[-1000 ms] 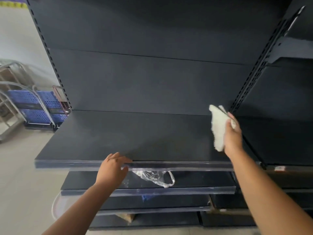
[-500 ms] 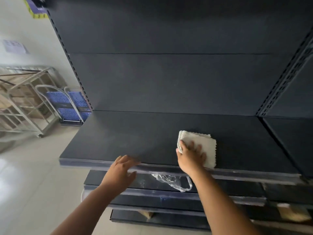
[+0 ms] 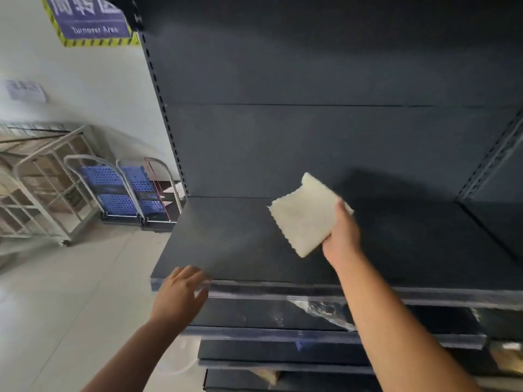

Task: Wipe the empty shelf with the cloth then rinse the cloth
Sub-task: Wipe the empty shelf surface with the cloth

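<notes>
The cloth (image 3: 307,215), pressed flat on the shelf (image 3: 240,250) half a second ago, is now lifted off it at centre frame, pinched at one corner by the right hand (image 3: 341,240). That suggests a pause between wiping strokes. The left hand (image 3: 181,292), fingers loosely spread, rests on the shelf's front edge. The dark shelf is bare. Blue carts (image 3: 124,190) stand at left, below a wall sign (image 3: 87,19).

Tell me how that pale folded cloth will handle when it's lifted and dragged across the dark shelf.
The pale folded cloth, pinched at one edge by the right hand, holds roughly flat, so folded it seems fairly firm, probably light. Its nubbly surface likely grips the dark metal shelf rather than sliding freely.
</notes>
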